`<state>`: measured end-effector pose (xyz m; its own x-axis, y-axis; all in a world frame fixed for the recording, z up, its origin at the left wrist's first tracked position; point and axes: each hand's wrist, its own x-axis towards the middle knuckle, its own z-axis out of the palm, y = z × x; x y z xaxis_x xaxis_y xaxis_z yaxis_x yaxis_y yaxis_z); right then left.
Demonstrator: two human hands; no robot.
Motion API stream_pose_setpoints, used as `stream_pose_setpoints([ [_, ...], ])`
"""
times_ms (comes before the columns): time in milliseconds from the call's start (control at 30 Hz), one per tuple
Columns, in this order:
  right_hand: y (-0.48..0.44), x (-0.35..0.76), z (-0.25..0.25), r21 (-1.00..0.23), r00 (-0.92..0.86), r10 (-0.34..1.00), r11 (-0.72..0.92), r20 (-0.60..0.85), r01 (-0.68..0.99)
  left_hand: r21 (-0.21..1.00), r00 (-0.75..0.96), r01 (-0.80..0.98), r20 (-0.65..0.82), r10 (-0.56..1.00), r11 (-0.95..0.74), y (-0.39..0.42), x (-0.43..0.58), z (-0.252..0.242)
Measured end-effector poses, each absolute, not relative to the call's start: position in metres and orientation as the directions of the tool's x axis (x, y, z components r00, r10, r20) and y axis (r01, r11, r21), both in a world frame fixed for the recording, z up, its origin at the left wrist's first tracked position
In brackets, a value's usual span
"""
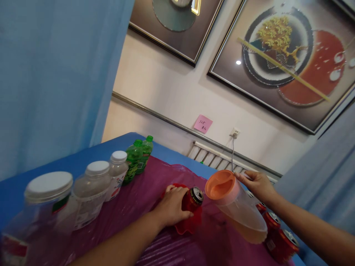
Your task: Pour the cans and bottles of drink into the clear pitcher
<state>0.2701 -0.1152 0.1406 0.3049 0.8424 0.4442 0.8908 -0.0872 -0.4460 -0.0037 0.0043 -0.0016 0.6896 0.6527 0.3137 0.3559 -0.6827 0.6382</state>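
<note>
My left hand (169, 207) is wrapped round a red drink can (190, 199), which leans slightly with its top in view. Under the can lies a red dish with a wavy rim (197, 218), partly covered by hand and can. To the right, my right hand (259, 184) grips a clear plastic pitcher (241, 216) with an orange lid (222, 184). The pitcher is tilted, lid end toward the can, and apart from it. Cloudy pale liquid shows inside. The pitcher's handle is mostly hidden behind its body and my fingers.
Along the left stand large clear jars with white lids (48, 184) and two green bottles (134, 159). Several red cans (281, 245) line the right edge. Purple plastic sheeting (158, 173) covers the blue table (116, 144). Behind are a radiator (208, 153) and wall socket (235, 133).
</note>
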Motion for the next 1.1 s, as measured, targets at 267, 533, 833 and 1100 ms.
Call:
stream_pose_setpoints([
  [267, -0.1138, 0.2654, 0.1419, -0.441, 0.299, 0.840, -0.080, 0.453, 0.894, 0.635, 0.690, 0.348, 0.324, 0.647, -0.689, 0.0040, -0.0046, -0.0017],
  [533, -0.1148, 0.2623, 0.1430, -0.462, 0.318, 0.847, -0.098, 0.426, 0.881, 0.633, 0.684, 0.349, 0.332, 0.650, -0.691, 0.0047, -0.0040, -0.0038],
  [833, -0.1153, 0.2614, 0.1411, -0.462, 0.311, 0.842, -0.084, 0.441, 0.883, 0.624, 0.687, 0.358, 0.328, 0.649, -0.695, 0.0051, -0.0038, -0.0037],
  [1100, -0.1156, 0.2637, 0.1404, -0.465, 0.320, 0.854, -0.105, 0.411, 0.879, 0.625, 0.687, 0.362, 0.323, 0.651, -0.692, 0.0030, -0.0045, -0.0014],
])
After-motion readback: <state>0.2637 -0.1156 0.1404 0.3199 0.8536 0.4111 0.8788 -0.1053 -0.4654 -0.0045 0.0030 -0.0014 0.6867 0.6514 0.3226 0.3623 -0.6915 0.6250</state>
